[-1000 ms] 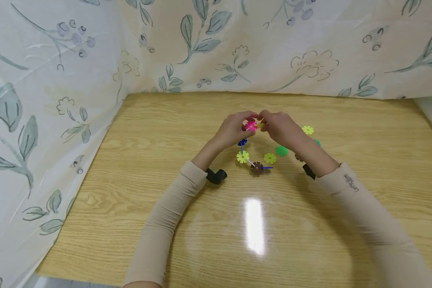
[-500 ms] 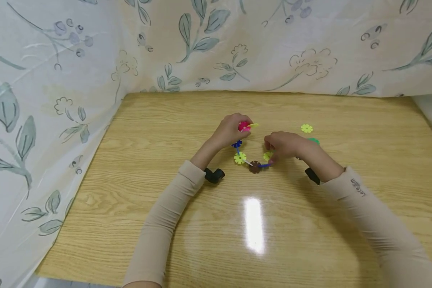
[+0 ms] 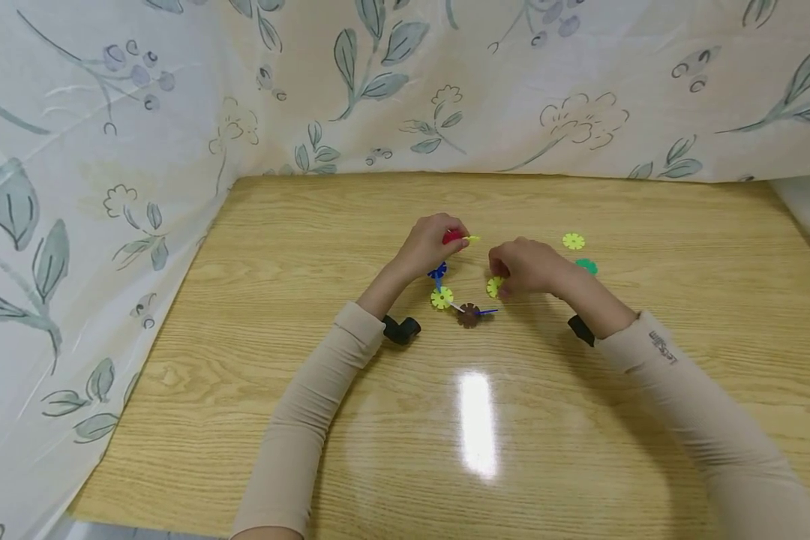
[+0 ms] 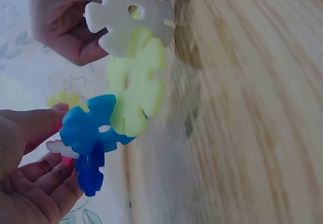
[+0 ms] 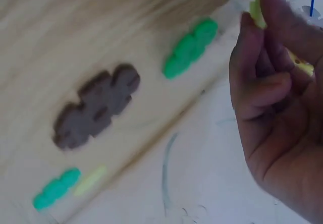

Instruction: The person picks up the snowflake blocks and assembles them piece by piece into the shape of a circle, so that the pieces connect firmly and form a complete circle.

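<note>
My left hand (image 3: 430, 244) pinches a pink notched plastic disc (image 3: 452, 238) in a chain of interlocking discs. A yellow disc (image 3: 472, 238) sticks out edge-on past the fingertips. From the pink one the chain hangs toward me through blue discs (image 4: 91, 125), a yellow disc (image 4: 136, 85) and a white disc (image 4: 128, 19). It ends in a brown disc (image 3: 469, 315) and an edge-on dark blue disc (image 3: 487, 311). Right of the chain, my right hand (image 3: 528, 266) pinches a separate yellow disc (image 3: 494, 286) between thumb and finger.
Loose discs lie on the wooden table (image 3: 310, 247) to the right: a yellow disc (image 3: 574, 241), a teal disc (image 3: 586, 266), a brown disc (image 5: 96, 108) and a green disc (image 5: 191, 48). Patterned cloth (image 3: 405, 90) hangs along the back and left.
My right hand has left the yellow disc beside the left fingers, moved toward me, and taken hold of the loose yellow disc. My left hand and the chain have shifted slightly left.
</note>
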{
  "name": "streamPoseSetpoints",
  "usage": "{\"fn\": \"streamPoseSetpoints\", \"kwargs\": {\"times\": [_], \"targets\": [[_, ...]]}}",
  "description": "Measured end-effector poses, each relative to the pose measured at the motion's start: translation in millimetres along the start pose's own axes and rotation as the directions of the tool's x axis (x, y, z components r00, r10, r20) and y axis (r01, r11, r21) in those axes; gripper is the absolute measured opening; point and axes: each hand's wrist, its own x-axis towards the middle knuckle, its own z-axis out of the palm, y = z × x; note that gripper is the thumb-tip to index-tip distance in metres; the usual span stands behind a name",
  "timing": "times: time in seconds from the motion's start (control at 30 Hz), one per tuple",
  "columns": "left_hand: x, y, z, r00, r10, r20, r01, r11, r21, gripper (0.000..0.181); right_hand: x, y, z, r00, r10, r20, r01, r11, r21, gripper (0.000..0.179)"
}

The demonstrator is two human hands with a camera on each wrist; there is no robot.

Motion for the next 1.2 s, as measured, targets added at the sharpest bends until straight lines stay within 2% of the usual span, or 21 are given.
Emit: {"fn": "streamPoseSetpoints", "kwargs": {"times": [0.07, 0.13, 0.2, 0.27, 0.3, 0.33, 0.47, 0.7, 0.93, 1.1, 1.2], "targets": [[-0.4, -0.7, -0.6, 1.000, -0.006, -0.005, 0.006, 1.000, -0.011, 0.014, 1.1, 2.2, -0.4, 0.998, 0.040, -0.051, -0.034, 0.995, 0.097, 0.015], [-0.5, -0.9, -1.2, 1.000, -0.010, -0.008, 0.010, 1.000, -0.028, 0.014, 2.0, 5.1, -1.9, 0.989, 0.114, -0.097, -0.085, 0.961, 0.262, 0.013], [-0.6, -0.7, -1.9, 1.000, -0.016, -0.012, 0.015, 0.999, -0.047, 0.013, 2.8, 6.6, -5.0, 0.971, 0.200, -0.132, -0.125, 0.893, 0.433, 0.017], [-0.6, -0.4, -1.5, 1.000, -0.019, -0.017, 0.017, 0.997, -0.072, 0.012, 3.3, 8.2, -8.0, 0.952, 0.264, -0.155, -0.138, 0.823, 0.551, 0.023], [-0.6, 0.0, -1.3, 1.000, -0.019, -0.020, 0.017, 0.996, -0.082, 0.012, 3.6, 8.6, -9.6, 0.945, 0.287, -0.159, -0.142, 0.795, 0.590, 0.025], [-0.7, 0.4, -1.1, 1.000, -0.020, -0.023, 0.018, 0.995, -0.095, 0.011, 3.8, 8.5, -11.1, 0.940, 0.298, -0.165, -0.141, 0.781, 0.608, 0.026], [-1.1, 1.9, -0.4, 0.999, -0.006, -0.039, 0.001, 0.994, -0.112, 0.010, 4.1, 8.4, -14.3, 0.935, 0.314, -0.167, -0.138, 0.754, 0.642, 0.028], [-0.8, 1.9, 0.0, 0.999, 0.009, -0.050, -0.016, 0.990, -0.142, 0.009, 4.7, 8.9, -14.0, 0.938, 0.308, -0.162, -0.130, 0.742, 0.657, 0.029], [-2.7, 2.2, -0.1, 0.998, 0.022, -0.056, -0.033, 0.978, -0.204, 0.011, 7.2, 5.1, -15.9, 0.936, 0.300, -0.187, -0.111, 0.752, 0.650, 0.027], [-3.9, 5.0, 1.9, 0.992, 0.031, -0.126, -0.058, 0.975, -0.214, 0.011, 9.6, -0.9, -17.4, 0.916, 0.326, -0.233, -0.124, 0.784, 0.608, 0.023], [-4.1, 7.3, 5.8, 0.987, 0.045, -0.153, -0.071, 0.983, -0.169, 0.011, 9.8, -3.8, -17.8, 0.908, 0.330, -0.257, -0.144, 0.824, 0.548, 0.021]]}}
